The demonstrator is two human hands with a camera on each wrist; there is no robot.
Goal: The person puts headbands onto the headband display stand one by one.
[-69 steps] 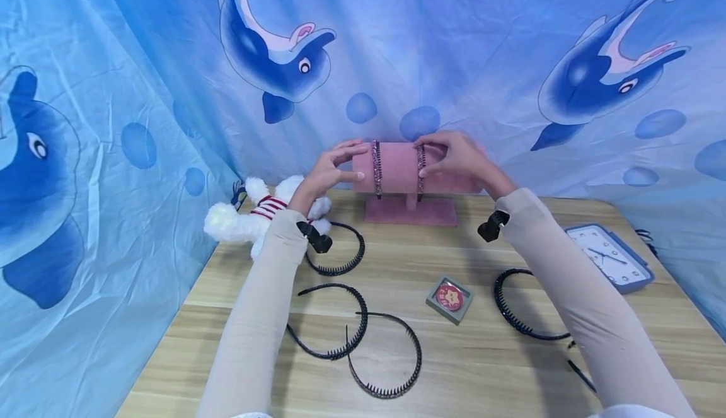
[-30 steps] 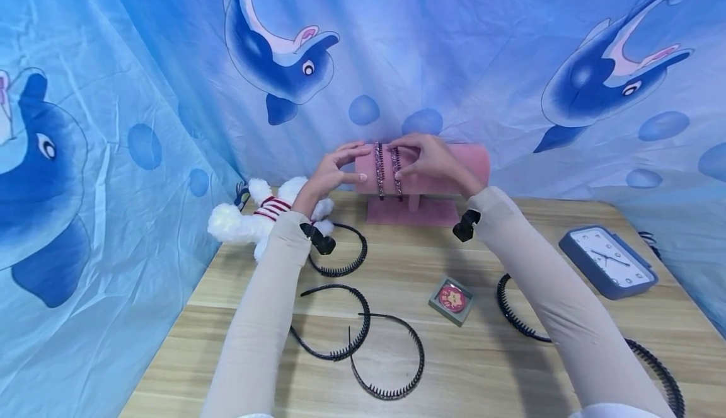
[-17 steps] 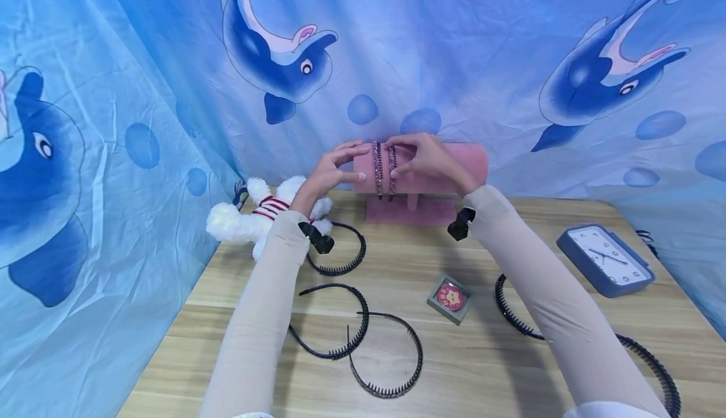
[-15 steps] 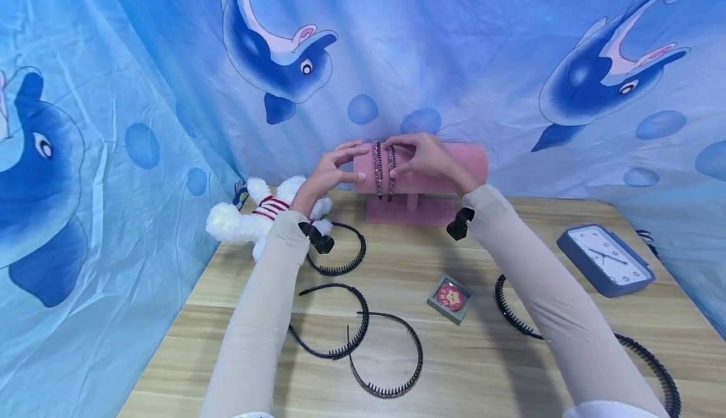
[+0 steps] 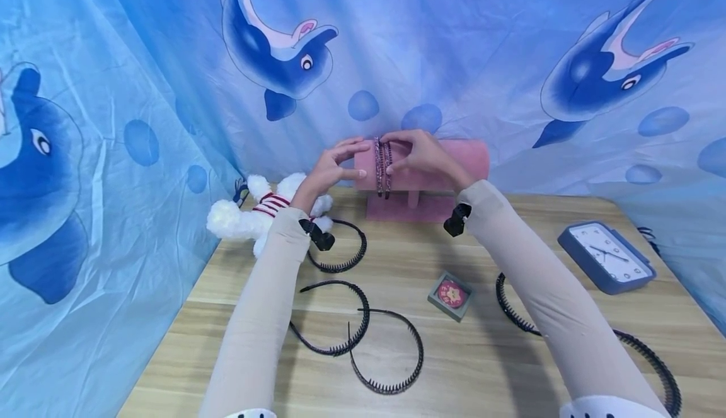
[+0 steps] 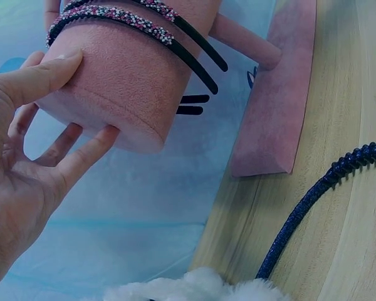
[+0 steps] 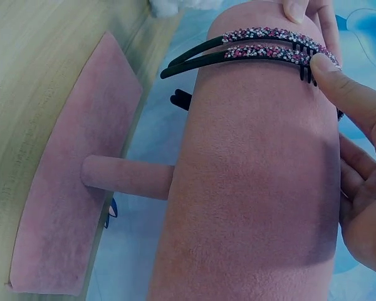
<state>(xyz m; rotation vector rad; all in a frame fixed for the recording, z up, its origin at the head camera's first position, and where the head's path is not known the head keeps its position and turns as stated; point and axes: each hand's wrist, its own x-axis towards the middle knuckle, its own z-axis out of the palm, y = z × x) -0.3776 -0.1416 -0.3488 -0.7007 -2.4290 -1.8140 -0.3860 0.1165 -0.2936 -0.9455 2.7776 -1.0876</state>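
Note:
A pink velvet roll on a T-shaped display stand (image 5: 448, 162) stands at the back of the table. Two black headbands with pink and silver glitter sit round its left part: one headband (image 5: 378, 166) to the left, a second headband (image 5: 388, 175) close beside it. My left hand (image 5: 329, 169) grips the roll's left end, thumb in front and fingers round the edge, as the left wrist view shows. My right hand (image 5: 422, 156) holds the second headband between thumb and fingers; in the right wrist view its thumb (image 7: 332, 75) presses on the glitter band. Some right fingertips are hidden behind the roll.
Several black toothed headbands lie on the table (image 5: 465, 367), one headband (image 5: 391, 386) at front centre. A white plush toy (image 5: 238, 219) lies at the left, a small box with a red badge (image 5: 450, 295) in the middle, a blue clock (image 5: 607, 257) at the right. Dolphin curtain (image 5: 454, 40) behind.
My right hand has slid the second headband leftward along the roll, from near its middle to right beside the first. My left hand has stayed on the roll's end.

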